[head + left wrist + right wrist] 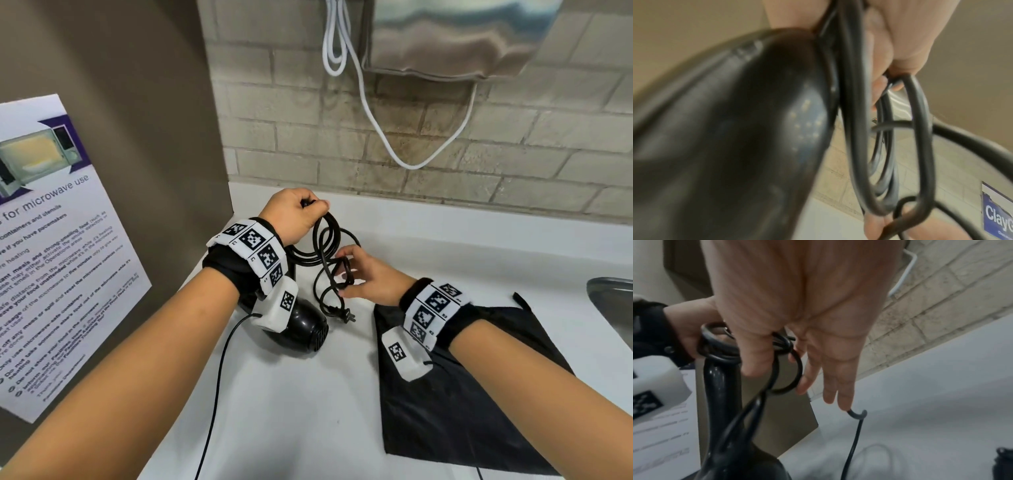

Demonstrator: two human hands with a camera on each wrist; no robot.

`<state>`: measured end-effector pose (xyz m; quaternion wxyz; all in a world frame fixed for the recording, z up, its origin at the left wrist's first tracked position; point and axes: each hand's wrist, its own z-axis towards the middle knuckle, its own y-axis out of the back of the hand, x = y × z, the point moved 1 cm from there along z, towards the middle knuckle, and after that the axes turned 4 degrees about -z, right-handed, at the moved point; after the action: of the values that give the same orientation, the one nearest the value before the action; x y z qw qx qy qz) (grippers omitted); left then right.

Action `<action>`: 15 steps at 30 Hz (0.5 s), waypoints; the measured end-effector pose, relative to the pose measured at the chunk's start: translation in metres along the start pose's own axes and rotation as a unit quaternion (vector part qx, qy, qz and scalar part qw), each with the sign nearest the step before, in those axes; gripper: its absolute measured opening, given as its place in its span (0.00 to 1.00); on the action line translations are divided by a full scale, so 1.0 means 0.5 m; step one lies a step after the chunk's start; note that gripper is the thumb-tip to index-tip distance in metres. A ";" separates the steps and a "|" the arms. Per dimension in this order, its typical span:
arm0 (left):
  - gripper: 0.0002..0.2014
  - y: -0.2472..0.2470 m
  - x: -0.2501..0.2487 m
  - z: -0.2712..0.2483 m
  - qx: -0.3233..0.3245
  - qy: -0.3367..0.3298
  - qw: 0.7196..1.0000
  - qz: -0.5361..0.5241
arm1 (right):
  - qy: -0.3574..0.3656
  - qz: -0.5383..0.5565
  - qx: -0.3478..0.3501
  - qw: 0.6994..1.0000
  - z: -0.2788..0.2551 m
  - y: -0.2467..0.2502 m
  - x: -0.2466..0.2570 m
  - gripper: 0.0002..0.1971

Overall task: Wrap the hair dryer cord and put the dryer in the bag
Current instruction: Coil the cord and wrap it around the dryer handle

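A black hair dryer [301,330] hangs head-down just over the white counter, its handle rising under my left wrist. My left hand [298,214] grips the handle top together with several loops of the black cord [325,246]. The dryer body [731,129] fills the left wrist view, with cord loops [920,146] beside it. My right hand [363,277] pinches a small cord loop between thumb and forefinger, the other fingers [840,382] straight. The plug [346,317] dangles near the dryer's head. A flat black bag [462,394] lies under my right forearm.
A brick wall with a metal dispenser [452,37] and a hanging white cable [376,126] stands behind the counter [308,411]. A microwave notice [58,246] hangs on the left panel. A steel sink rim [613,305] is at the right edge.
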<state>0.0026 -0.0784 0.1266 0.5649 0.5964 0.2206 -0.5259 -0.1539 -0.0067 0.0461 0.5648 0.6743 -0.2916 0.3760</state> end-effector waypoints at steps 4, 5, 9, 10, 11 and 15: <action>0.13 0.007 0.004 0.001 -0.012 0.007 1.000 -0.003 | 0.007 0.077 -0.097 0.992 -0.003 0.006 0.009 0.16; 0.13 0.010 0.006 0.001 -0.016 0.009 1.000 -0.003 | 0.000 0.117 -0.116 0.986 -0.006 0.011 0.017 0.16; 0.12 0.018 0.011 0.002 -0.029 0.015 0.999 -0.001 | -0.005 0.157 -0.124 0.980 -0.028 0.029 0.064 0.13; 0.11 0.019 0.011 0.002 -0.031 0.016 0.999 0.001 | -0.006 0.154 -0.116 0.981 -0.031 0.030 0.073 0.11; 0.11 0.019 0.012 0.003 -0.033 0.016 0.999 0.005 | -0.002 0.148 -0.108 0.983 -0.036 0.030 0.083 0.11; 0.10 0.020 0.011 0.001 -0.037 0.013 0.999 0.012 | 0.074 0.098 -0.166 0.978 -0.032 0.020 0.100 0.18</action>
<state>0.0127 -0.0831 0.1263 0.5902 0.5844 0.2397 -0.5026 -0.1377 0.0088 0.0945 0.6494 0.5096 -0.3723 0.4243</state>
